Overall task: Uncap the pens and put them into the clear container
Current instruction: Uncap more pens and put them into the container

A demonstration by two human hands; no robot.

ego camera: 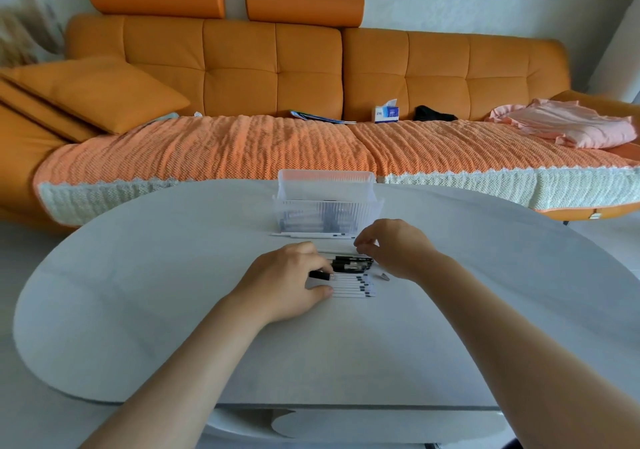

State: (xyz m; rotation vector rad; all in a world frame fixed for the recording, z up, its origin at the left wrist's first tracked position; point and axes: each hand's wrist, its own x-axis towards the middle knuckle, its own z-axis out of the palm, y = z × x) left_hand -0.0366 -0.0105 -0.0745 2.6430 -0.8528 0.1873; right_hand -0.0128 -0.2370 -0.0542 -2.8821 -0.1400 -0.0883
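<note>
Left hand [287, 284] gripping pen [320, 275], right hand [396, 249] curled above pens [353, 264]

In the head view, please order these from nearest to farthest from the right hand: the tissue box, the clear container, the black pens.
1. black pens: on the table, just below the fingers of the right hand.
2. clear container: on the table, a little beyond the hand, toward the sofa.
3. tissue box: far back, on the sofa seat.
</note>
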